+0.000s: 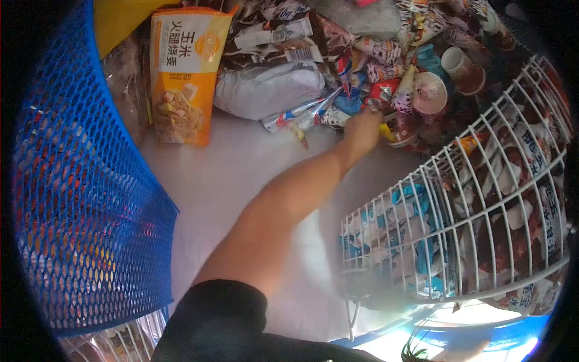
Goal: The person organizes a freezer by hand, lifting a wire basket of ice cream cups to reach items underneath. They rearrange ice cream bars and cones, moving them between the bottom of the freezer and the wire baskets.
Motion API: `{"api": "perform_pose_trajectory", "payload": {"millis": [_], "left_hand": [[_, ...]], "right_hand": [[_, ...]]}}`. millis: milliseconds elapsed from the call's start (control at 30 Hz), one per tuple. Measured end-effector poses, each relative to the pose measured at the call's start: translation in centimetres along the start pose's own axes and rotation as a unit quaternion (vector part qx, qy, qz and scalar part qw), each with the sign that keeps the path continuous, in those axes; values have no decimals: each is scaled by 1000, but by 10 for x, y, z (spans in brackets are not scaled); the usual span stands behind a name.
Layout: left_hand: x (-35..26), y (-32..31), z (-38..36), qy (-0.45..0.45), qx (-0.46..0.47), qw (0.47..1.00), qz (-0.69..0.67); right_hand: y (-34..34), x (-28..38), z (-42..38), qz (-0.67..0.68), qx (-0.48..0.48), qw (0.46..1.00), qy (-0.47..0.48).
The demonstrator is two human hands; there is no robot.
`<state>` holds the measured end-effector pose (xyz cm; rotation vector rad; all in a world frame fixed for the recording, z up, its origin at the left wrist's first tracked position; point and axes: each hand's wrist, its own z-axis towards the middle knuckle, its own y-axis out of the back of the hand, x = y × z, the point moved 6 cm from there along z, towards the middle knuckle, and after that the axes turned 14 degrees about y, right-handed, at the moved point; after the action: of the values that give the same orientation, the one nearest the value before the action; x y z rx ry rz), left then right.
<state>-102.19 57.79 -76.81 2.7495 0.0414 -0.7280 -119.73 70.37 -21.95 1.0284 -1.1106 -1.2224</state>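
Observation:
My left hand [362, 128] reaches deep into a chest freezer, with the bare forearm stretched across its white frosted floor [229, 175]. The fingers are buried in a heap of wrapped ice creams [362, 54], touching a red-and-yellow wrapper [389, 130] and lying next to cone-shaped packs [301, 114]. I cannot make out whether the fingers close on a pack. A black sleeve [211, 320] covers the upper arm. My right hand is out of sight.
A blue mesh basket [78, 199] stands at the left. A white wire basket [482, 217] of blue-and-white and brown packs fills the right. An orange box [184, 72], a white bag [268, 87] and paper cups [429, 92] lie at the back.

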Motion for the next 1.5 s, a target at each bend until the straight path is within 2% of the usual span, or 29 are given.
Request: {"api": "perform_pose_trajectory", "payload": {"millis": [33, 133, 233, 367, 500, 633, 733, 800, 867, 967, 1033, 1100, 1167, 1200, 1267, 1300, 1333, 1400, 1500], "left_hand": [[-1, -3, -5, -44, 7, 999, 22], [15, -22, -44, -102, 171, 974, 109], [16, -14, -63, -204, 52, 975, 79], [-18, -25, -57, -80, 179, 979, -64], [-72, -51, -49, -74, 191, 967, -151], [-100, -69, -45, -103, 94, 989, -44], [-82, -78, -29, -129, 8, 991, 33], [-65, -78, -7, -156, -70, 985, 29], [-53, -63, 4, -161, -80, 961, 212], [-71, -77, 24, -152, 88, 945, 276], [-92, -65, 17, -265, -108, 948, 140], [-97, -73, 17, -293, -169, 939, 64], [-97, -92, 29, -253, -95, 961, 59], [-92, -98, 26, -282, -112, 950, 73], [-95, -85, 29, -249, -10, 962, 111], [-90, -74, 23, -262, 11, 958, 120], [-83, -66, 17, -274, 32, 953, 128], [-54, -43, -1, -356, 6, 926, 124], [-2, -46, -3, -255, 29, 961, -100]], "right_hand": [[-1, 0, 1, -4, 5, 1000, 2], [-5, 0, 3, -9, 10, 1000, 4], [-8, 0, 5, -12, 17, 1000, 7], [-10, 2, 7, -17, 24, 999, 13], [-9, 3, 8, -14, 23, 1000, 16], [-5, 7, 11, -20, 25, 999, 27], [-1, 6, 10, -17, 20, 999, 29], [2, 5, 8, -14, 14, 999, 32], [6, 4, 6, -14, 13, 999, 30], [12, 3, 6, -11, 14, 999, 33], [17, 4, 7, -17, 19, 999, 40], [23, 4, 10, -20, 24, 998, 50], [29, 3, 11, -30, 35, 997, 63], [33, 2, 12, -39, 40, 996, 68], [41, 0, 13, -60, 52, 994, 80], [43, 1, 11, -101, 73, 988, 90], [46, -10, 11, 13, 17, 999, 49], [33, 0, 5, 2, 3, 998, 56], [22, 3, 3, 9, -7, 999, 40]]}}
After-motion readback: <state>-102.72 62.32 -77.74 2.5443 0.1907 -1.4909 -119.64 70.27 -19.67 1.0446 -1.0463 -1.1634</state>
